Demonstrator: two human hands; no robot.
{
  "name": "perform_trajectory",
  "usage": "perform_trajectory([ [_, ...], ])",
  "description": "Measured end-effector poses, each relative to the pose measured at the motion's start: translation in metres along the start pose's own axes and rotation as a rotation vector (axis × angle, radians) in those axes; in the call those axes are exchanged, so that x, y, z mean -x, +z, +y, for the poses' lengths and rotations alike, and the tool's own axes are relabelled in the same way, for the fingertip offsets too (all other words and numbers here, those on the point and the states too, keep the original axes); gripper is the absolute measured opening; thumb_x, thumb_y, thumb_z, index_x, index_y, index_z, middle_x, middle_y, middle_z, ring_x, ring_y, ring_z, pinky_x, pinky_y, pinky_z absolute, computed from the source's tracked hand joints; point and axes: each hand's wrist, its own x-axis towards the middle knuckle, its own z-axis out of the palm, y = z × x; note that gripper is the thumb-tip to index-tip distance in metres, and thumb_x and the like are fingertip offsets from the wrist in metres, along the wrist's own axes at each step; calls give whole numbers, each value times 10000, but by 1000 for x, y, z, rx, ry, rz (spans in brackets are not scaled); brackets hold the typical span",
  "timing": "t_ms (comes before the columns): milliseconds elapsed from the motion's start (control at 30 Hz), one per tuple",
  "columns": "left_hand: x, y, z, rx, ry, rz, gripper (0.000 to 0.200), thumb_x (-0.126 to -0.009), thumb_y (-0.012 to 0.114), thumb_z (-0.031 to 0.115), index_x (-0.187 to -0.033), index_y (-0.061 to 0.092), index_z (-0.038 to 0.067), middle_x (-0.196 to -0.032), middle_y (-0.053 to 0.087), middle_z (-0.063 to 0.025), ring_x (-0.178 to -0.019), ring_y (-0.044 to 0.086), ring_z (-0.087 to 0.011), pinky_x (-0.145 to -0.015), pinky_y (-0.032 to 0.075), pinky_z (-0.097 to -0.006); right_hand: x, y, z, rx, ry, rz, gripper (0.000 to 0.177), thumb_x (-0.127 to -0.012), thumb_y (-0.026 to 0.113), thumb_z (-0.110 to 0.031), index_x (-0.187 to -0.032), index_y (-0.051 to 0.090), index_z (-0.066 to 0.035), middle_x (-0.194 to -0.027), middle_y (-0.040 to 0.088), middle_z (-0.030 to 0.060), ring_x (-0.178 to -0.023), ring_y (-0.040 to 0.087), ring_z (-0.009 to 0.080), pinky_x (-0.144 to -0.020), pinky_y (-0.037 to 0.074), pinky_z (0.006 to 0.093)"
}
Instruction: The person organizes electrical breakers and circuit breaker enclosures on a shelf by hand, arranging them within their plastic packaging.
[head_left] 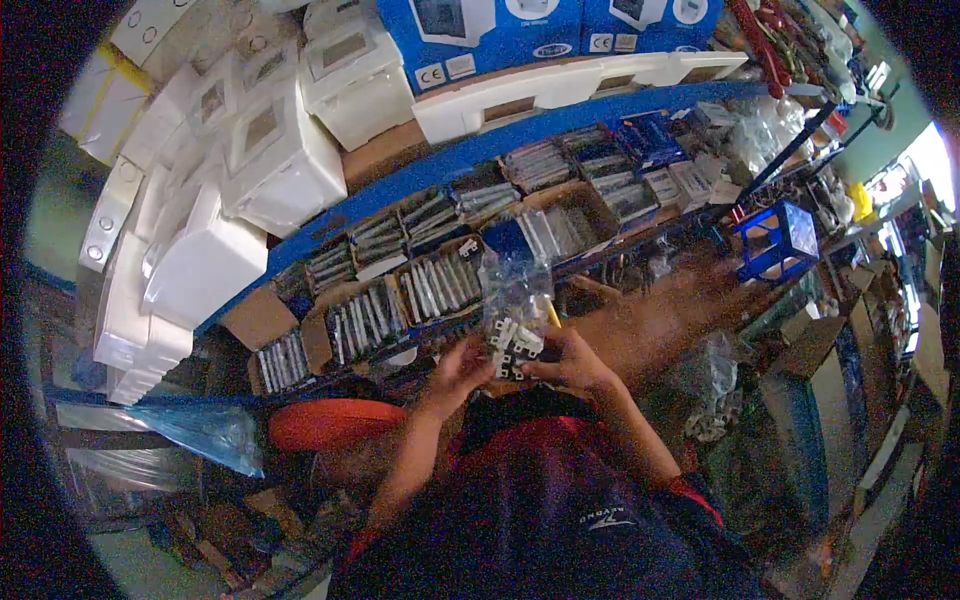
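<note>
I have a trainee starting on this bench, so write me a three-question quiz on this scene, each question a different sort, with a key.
1. Multiple choice. What colour is the plastic stool beyond the hands, toward the person's right?
A) yellow
B) blue
C) white

2. True or false: the left hand and the right hand are both at the clear bag, which has small white parts in it.

3. Fill in the missing word: on the upper shelf, the stacked white boxes stand mostly to the person's ____ of the blue printed boxes.

Key: 1. B; 2. true; 3. left
</note>
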Motion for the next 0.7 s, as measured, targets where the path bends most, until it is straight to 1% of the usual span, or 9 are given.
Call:
perform_trajectory([
  [67, 2, -1, 16, -80, -37, -14, 474, -808, 696, 235, -1186, 523, 7, -1090, 594, -81, -989, 562, -175, -893, 431, -313, -2, 7, 0, -15, -6, -4, 430, -753, 733, -116, -1123, 561, 19, -992, 650, 74, -890, 610, 167, -800, 484, 303],
  [133, 2, -7, 23, -143, -27, 0, 486, -792, 711, 201, -1190, 516, 0, -1090, 594, -84, -993, 560, -177, -897, 428, -320, -3, 22, -27, -88, -26, 5, 411, -746, 740, -112, -1097, 574, 20, -987, 650, 70, -872, 616, 169, -786, 490, 308],
  [233, 9, -18, 14, -170, 12, 32, 482, -780, 718, 172, -1184, 519, -2, -1070, 603, -84, -978, 567, -174, -880, 439, -322, -4, 40, -39, -165, 109, 82, 358, -745, 737, -97, -1054, 597, 16, -958, 657, 64, -830, 613, 157, -744, 496, 308],
  [333, 7, -38, 3, -178, 8, -12, 476, -780, 717, 169, -1180, 522, 1, -1062, 607, -78, -977, 568, -173, -877, 439, -321, -10, 48, -12, 98, 10, 57, 320, -749, 735, -108, -1015, 605, 13, -894, 658, 49, -801, 597, 131, -706, 492, 298],
  [433, 11, -46, 0, -282, 15, -23, 489, -768, 728, 155, -1186, 519, 11, -1092, 596, -65, -1004, 563, -178, -894, 432, -324, -5, 64, -11, -94, 98, 141, 321, -747, 736, -138, -994, 602, 18, -842, 654, 39, -782, 587, 118, -695, 485, 298],
  [533, 9, -49, -5, -199, 57, -72, 506, -756, 734, 117, -1199, 508, 20, -1130, 578, -71, -1016, 562, -185, -910, 432, -329, -1, 60, 27, 303, 124, 169, 260, -758, 739, -127, -963, 647, 4, -870, 677, 53, -776, 606, 117, -704, 494, 286],
  [567, 8, -47, 5, -163, 9, -112, 527, -750, 734, 82, -1216, 495, 22, -1174, 555, -79, -1028, 557, -186, -921, 433, -323, 3, 62, 44, 297, 106, 230, 239, -761, 737, -127, -939, 651, 7, -846, 673, 50, -755, 602, 115, -680, 492, 286],
  [667, -3, -52, -4, -96, -56, -207, 527, -753, 729, 70, -1222, 493, 18, -1158, 559, -77, -1028, 557, -177, -897, 452, -314, 10, 67, 49, 238, 88, 398, 205, -769, 733, -128, -895, 653, 13, -786, 659, 37, -696, 586, 107, -620, 487, 282],
  [700, -8, -53, -3, -96, -60, -262, 528, -756, 729, 84, -1225, 493, 24, -1143, 567, -72, -1017, 562, -172, -881, 460, -315, 14, 72, 16, 187, 107, 444, 207, -770, 731, -126, -897, 650, 14, -774, 652, 30, -681, 578, 103, -608, 485, 280],
])
